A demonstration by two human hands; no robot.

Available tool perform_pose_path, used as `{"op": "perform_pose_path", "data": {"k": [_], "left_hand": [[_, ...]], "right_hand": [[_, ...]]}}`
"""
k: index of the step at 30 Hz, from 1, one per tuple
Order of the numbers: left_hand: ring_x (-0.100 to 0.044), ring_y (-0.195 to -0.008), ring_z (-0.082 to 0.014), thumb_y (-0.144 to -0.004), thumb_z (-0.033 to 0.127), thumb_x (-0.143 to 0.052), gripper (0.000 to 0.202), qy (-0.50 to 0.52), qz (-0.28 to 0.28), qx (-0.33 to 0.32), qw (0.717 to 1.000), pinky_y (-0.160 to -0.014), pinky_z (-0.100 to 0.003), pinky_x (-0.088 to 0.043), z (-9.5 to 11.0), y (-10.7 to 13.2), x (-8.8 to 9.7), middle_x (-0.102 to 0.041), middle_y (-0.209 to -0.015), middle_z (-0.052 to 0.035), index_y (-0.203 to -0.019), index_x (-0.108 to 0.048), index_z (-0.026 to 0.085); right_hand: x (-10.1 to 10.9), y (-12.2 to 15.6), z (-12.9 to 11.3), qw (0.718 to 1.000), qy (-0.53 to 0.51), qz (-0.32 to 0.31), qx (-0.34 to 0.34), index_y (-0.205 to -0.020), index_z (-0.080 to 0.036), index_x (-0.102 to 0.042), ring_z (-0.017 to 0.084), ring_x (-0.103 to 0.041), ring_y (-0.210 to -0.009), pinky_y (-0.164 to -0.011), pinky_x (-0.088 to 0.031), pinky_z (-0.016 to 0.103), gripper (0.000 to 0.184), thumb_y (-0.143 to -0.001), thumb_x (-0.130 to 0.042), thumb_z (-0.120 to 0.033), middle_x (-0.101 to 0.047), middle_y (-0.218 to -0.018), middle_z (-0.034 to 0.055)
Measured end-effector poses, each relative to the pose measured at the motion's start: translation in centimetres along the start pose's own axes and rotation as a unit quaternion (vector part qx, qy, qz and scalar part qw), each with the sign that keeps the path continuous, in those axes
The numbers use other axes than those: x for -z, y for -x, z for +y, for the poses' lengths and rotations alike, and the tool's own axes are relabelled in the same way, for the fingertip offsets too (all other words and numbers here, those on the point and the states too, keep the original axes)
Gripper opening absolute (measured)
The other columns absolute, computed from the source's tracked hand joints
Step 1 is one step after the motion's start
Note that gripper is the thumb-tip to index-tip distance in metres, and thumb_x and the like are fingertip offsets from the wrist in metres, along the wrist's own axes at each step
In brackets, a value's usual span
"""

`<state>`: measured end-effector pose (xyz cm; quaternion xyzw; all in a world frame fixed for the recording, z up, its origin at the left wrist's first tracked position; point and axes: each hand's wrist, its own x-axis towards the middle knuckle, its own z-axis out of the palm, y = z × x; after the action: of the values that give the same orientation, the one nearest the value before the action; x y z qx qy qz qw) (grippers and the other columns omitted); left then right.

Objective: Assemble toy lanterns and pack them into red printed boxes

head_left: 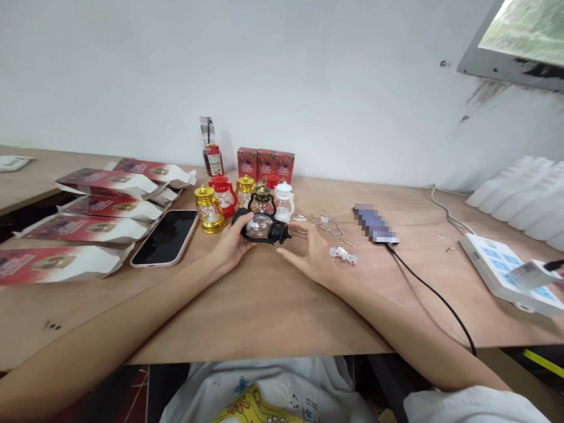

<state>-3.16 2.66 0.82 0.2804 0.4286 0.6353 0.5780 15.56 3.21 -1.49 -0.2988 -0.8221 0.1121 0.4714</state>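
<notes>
A small black lantern (264, 228) with a clear globe lies on its side in the air just above the table, its cap pointing right. My left hand (234, 245) is closed around its base. Just right of the cap is my right hand (314, 250), thumb and fingers apart, with no held object visible between them. Behind the held lantern stand a dark bronze-looking lantern (262, 201), a white lantern (283, 202), a red lantern (223, 196) and gold lanterns (210, 211). Thin bent metal wires (328, 223) lie scattered beyond my right hand.
Red-and-white flattened cartons (94, 228) overlap at left beside a phone (166, 239). Small red boxes (266, 164) and a drink bottle (213, 155) stand by the wall. Rightward lie a cabled phone (376, 224), a power strip (508, 268) and white plastic pieces (528, 197).
</notes>
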Motion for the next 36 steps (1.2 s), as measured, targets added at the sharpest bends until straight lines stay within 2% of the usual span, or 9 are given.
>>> {"op": "perform_pose_path", "data": {"k": [8, 14, 19, 23, 27, 29, 33, 36], "left_hand": [[-0.062, -0.068, -0.0138, -0.07, 0.03, -0.067, 0.018, 0.008, 0.001, 0.004, 1.0, -0.06, -0.024, -0.054, -0.2, -0.4, 0.3, -0.069, -0.085, -0.0033, -0.082, -0.065, 0.017], [-0.063, -0.071, -0.0139, -0.072, 0.029, -0.065, 0.019, 0.006, 0.008, -0.008, 1.0, -0.06, -0.024, -0.055, 0.0, 0.1, 0.0, -0.069, -0.092, -0.0048, -0.086, -0.064, 0.016], [-0.064, -0.077, -0.0177, -0.074, 0.031, -0.063, 0.02, 0.016, 0.001, 0.009, 1.0, -0.065, -0.029, -0.056, -0.1, 0.2, 0.1, -0.069, -0.093, -0.0062, -0.087, -0.064, 0.016], [-0.063, -0.076, -0.0163, -0.073, 0.032, -0.064, 0.022, 0.024, -0.013, 0.001, 1.0, -0.067, -0.028, -0.056, -0.2, 0.1, 0.2, -0.068, -0.093, -0.0051, -0.089, -0.063, 0.016], [-0.061, -0.074, -0.0151, -0.065, 0.034, -0.069, 0.032, -0.01, -0.025, -0.049, 0.998, -0.066, -0.028, -0.053, 0.0, 0.0, 0.2, -0.066, -0.092, -0.0038, -0.09, -0.059, 0.017], [-0.06, -0.078, -0.016, -0.06, 0.035, -0.073, 0.038, -0.066, -0.023, -0.111, 0.991, -0.07, -0.029, -0.052, 0.0, -0.1, 0.2, -0.064, -0.092, -0.0028, -0.09, -0.057, 0.018], [-0.058, -0.094, -0.018, -0.058, 0.038, -0.076, 0.043, -0.237, -0.016, -0.257, 0.937, -0.081, -0.029, -0.047, -0.1, -0.1, 0.3, -0.061, -0.096, -0.0013, -0.088, -0.052, 0.019], [-0.059, -0.091, -0.0181, -0.06, 0.042, -0.075, 0.046, -0.324, -0.031, -0.274, 0.905, -0.079, -0.03, -0.047, -0.4, -0.1, 0.6, -0.061, -0.094, -0.0018, -0.091, -0.049, 0.02]], "right_hand": [[-0.1, -0.1, 0.2, 1.0, 0.005, 0.005, 0.018, -0.12, -0.02, -0.041, 0.022, -0.061, -0.106, -0.093, -0.05, 0.04, 0.05, -0.079, -0.064, -0.039, -0.06, -0.114, 0.0124], [0.5, -0.5, 0.0, 1.0, 0.012, -0.024, 0.004, -0.129, -0.019, -0.036, 0.023, -0.061, -0.106, -0.095, -0.048, 0.042, 0.065, -0.077, -0.067, -0.04, -0.061, -0.115, 0.0122], [0.8, -0.7, -0.3, 0.999, 0.036, -0.033, 0.0, -0.123, -0.02, -0.047, 0.021, -0.06, -0.103, -0.092, -0.048, 0.039, 0.05, -0.08, -0.063, -0.039, -0.062, -0.108, 0.0081], [0.9, -0.9, -0.2, 0.999, 0.04, -0.025, 0.011, -0.121, -0.02, -0.048, 0.02, -0.059, -0.1, -0.09, -0.048, 0.036, 0.047, -0.079, -0.063, -0.036, -0.06, -0.106, 0.0077], [1.3, -1.3, 0.2, 0.997, 0.058, -0.035, 0.036, -0.117, -0.019, -0.05, 0.022, -0.057, -0.103, -0.09, -0.047, 0.038, 0.046, -0.076, -0.066, -0.034, -0.058, -0.107, 0.0085], [1.5, -1.5, 0.4, 0.995, 0.078, -0.049, 0.041, -0.115, -0.019, -0.05, 0.024, -0.056, -0.104, -0.09, -0.047, 0.04, 0.046, -0.074, -0.067, -0.031, -0.057, -0.107, 0.0093], [2.0, -1.6, 0.9, 0.989, 0.123, -0.077, 0.024, -0.116, -0.016, -0.048, 0.026, -0.054, -0.103, -0.089, -0.047, 0.042, 0.046, -0.073, -0.063, -0.019, -0.053, -0.107, 0.0112], [2.2, -1.7, 1.2, 0.986, 0.157, -0.063, 0.013, -0.121, -0.014, -0.046, 0.026, -0.054, -0.102, -0.087, -0.048, 0.041, 0.05, -0.072, -0.056, -0.009, -0.05, -0.109, 0.0132]]}}
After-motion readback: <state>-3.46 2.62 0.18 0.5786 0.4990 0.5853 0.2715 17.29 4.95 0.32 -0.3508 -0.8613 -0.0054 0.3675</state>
